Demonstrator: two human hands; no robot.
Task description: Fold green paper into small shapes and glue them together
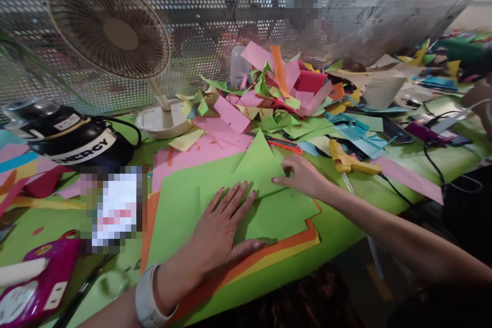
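Likely light and crease-prone, the green paper is best edge-held: right hand pinching it, left hand spread flat.

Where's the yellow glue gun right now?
In the head view, the yellow glue gun lies right of centre on the green table cover, between the right hand and a long pink paper strip.

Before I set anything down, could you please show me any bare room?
Green table cover shows between the long pink strip and the purple device at right, and under the right forearm, just right of the stacked sheets. Behind the stack, paper scraps crowd it.
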